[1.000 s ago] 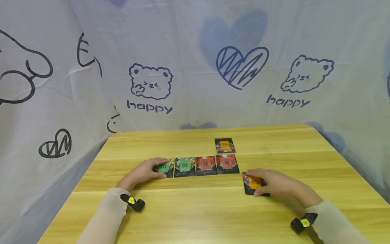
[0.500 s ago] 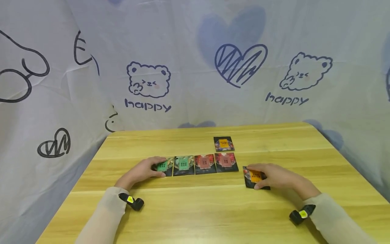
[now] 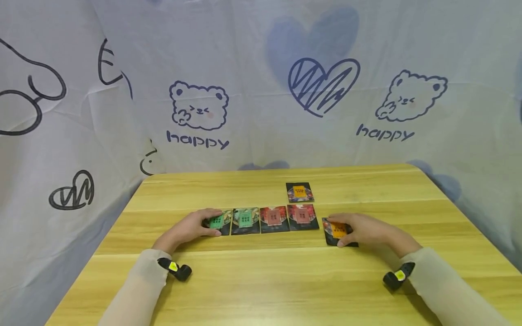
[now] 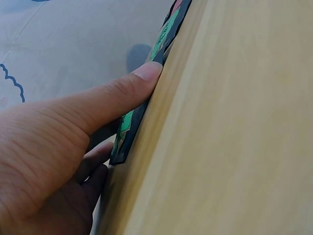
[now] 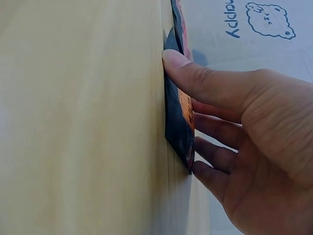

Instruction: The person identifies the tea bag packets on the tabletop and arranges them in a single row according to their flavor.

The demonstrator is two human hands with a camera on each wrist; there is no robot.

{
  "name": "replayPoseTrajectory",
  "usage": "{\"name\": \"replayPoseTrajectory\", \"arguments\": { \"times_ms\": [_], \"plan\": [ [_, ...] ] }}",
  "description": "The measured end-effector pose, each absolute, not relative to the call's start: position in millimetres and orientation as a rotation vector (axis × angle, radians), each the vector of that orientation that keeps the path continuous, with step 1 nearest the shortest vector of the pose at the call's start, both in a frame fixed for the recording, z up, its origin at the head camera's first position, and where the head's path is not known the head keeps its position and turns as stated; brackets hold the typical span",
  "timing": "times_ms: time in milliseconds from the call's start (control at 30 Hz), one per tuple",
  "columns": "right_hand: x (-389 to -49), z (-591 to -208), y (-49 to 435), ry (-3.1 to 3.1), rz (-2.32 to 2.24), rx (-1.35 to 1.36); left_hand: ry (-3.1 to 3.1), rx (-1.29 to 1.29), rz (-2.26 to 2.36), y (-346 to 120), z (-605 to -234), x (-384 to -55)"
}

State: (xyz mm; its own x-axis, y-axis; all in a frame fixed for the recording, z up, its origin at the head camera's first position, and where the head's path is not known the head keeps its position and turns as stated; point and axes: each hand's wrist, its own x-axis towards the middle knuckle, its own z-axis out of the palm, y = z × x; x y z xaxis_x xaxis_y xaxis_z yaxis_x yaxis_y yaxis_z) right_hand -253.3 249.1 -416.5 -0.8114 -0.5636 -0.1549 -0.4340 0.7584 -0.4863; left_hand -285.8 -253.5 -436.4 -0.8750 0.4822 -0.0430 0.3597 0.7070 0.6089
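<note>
Black sachets with coloured labels lie flat in a row. At the row's left end, my left hand (image 3: 193, 228) rests on a green-labelled sachet (image 3: 219, 221), its thumb at the near edge and its other fingers around the left and far sides. My right hand (image 3: 364, 230) holds an orange-labelled sachet (image 3: 337, 232) between thumb and fingers, flat on the table and slightly apart from the row's right end. In the right wrist view, that sachet (image 5: 178, 112) has a slightly raised corner past my thumb. My fingers partly cover both sachets.
Another green-labelled sachet (image 3: 245, 220) and two red-labelled sachets, one in the middle (image 3: 274, 219) and one at the right (image 3: 303, 217), complete the row. A second orange-labelled sachet (image 3: 300, 192) lies behind it. The wooden table (image 3: 261, 276) meets a printed cloth (image 3: 253, 104) at the back.
My right hand has slid the orange-labelled sachet away from me and slightly left, closer to the row's right end. My left hand stays on the green-labelled sachet.
</note>
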Motion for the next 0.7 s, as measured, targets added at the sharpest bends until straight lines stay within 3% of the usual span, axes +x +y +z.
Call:
{"name": "replayPoseTrajectory", "arguments": {
  "times_ms": [700],
  "plan": [
    [-278,-419,245,2.679,-0.614,-0.772,2.710,0.674,0.909,-255,-436,-287]
  ]
}}
